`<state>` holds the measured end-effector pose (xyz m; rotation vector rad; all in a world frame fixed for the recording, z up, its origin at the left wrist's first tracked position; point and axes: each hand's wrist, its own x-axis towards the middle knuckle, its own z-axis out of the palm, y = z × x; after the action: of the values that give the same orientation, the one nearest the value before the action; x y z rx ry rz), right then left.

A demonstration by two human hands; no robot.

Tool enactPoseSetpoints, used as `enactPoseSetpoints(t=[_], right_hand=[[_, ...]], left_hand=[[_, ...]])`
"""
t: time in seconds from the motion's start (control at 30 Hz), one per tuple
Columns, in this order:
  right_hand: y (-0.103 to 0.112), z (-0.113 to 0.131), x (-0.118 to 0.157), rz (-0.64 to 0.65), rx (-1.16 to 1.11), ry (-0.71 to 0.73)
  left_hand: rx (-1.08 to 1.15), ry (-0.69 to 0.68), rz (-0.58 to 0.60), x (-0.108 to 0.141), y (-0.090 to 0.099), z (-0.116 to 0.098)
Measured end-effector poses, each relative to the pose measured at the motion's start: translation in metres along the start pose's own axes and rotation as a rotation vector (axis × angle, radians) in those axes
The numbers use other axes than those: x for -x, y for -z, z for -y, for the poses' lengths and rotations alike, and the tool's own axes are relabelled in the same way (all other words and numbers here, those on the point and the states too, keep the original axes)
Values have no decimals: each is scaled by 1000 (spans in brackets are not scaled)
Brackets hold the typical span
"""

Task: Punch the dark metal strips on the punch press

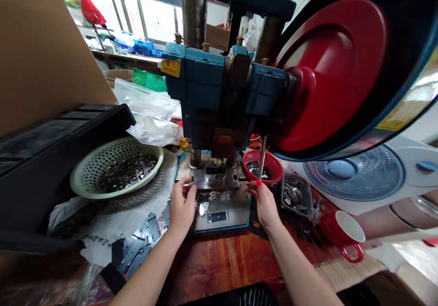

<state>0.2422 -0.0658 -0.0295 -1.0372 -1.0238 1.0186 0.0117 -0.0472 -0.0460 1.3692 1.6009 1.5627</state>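
My left hand (183,205) is at the left end of the metal die block (224,181), fingers curved, with a gap between thumb and index finger. My right hand (267,205) is to the right of the block, its fingers closed at the red tip of a slanted metal lever (263,158). Above the block stands the blue press (201,75). Dark thin ends stick out at both sides of the block. On the press's base plate (236,215) lie a dark rectangular plate (217,216) and small shiny pieces (214,195).
A pale green basket (80,185) of small dark pieces stands left, by a black crate (51,160). Dark flat strips (137,242) lie near my left forearm. To the right are a red basket (278,171), a clear box (297,194), a red mug (333,233) and a fan (356,173). A red flywheel (342,78) overhangs.
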Motion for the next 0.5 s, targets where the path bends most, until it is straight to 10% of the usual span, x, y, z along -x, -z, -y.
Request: enactPoseSetpoints(t=[0.5], right_hand=[[1, 4, -2, -70, 200, 90]], left_hand=[[142, 90, -38, 1, 4, -4]])
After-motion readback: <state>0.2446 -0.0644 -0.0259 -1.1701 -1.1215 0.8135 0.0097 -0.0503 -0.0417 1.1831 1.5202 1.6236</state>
